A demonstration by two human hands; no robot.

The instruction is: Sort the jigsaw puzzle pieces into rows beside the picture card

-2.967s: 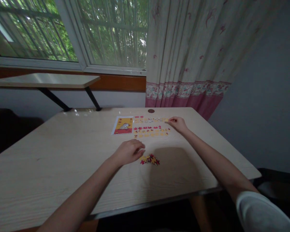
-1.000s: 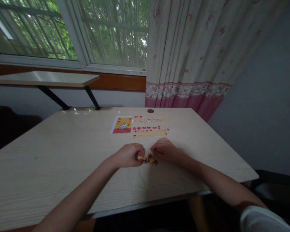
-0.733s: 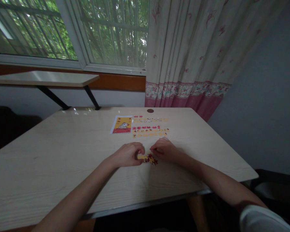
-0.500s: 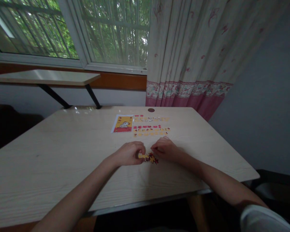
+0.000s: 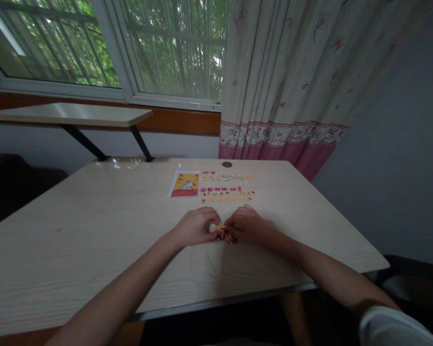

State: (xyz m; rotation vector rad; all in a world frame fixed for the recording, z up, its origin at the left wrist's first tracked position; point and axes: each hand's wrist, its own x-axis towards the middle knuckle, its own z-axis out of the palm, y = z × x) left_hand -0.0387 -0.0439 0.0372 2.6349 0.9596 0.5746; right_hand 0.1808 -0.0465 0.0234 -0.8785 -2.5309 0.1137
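Observation:
My left hand (image 5: pixel 195 227) and my right hand (image 5: pixel 246 224) meet over a small heap of red and yellow puzzle pieces (image 5: pixel 226 236) near the middle of the pale wooden table (image 5: pixel 94 230). The fingertips of both hands pinch together on one yellow piece (image 5: pixel 221 227) held just above the heap. Farther back lie rows of sorted puzzle pieces (image 5: pixel 226 194) and, to their left, a small yellow and red picture card (image 5: pixel 184 183).
A round brown cap (image 5: pixel 227 164) sits at the table's far edge. A folding shelf (image 5: pixel 68 114) juts from the wall under the window. A patterned curtain (image 5: pixel 285 77) hangs at the back right. The table's near edge (image 5: pixel 223 302) runs below my forearms.
Three seconds ago my right hand was at the far rows; it came back to the heap. My left hand lifted a yellow piece from the table and both hands now close on it.

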